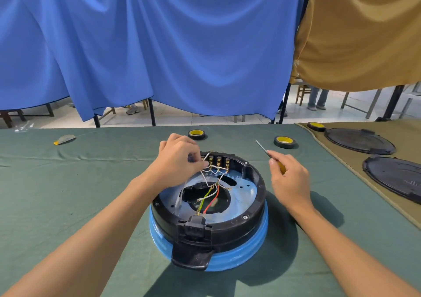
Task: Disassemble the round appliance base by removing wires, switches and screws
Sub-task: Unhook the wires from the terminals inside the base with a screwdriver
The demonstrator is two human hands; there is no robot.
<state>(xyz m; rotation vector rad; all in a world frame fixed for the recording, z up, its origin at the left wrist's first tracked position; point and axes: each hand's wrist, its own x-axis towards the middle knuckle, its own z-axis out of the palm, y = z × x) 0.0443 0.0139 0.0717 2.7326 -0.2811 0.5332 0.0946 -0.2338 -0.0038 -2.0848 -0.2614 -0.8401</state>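
**Hands working at the switch row of the opened base**

The round appliance base [208, 217] is sitting upside down on the green-covered desk [68, 182], between the two forearms, its black ring resting on a blue shell. The left hand [180, 157] is reaching over the far rim, its fingertips pinching the white wires [210, 174] just below the row of switches [218, 163]. Nearer the person than that hand, a red wire [213, 199] and a green-yellow wire [204, 199] are running down to the black power socket [194, 227] on the near rim. The right hand [288, 178] is hovering just right of the base, apart from it, closed around a screwdriver [268, 154] whose tip is pointing up and away. Beyond both hands, two tape rolls [284, 141] are lying on the desk; far to the right hand's right, black round covers [360, 140] are resting on a tan cloth.
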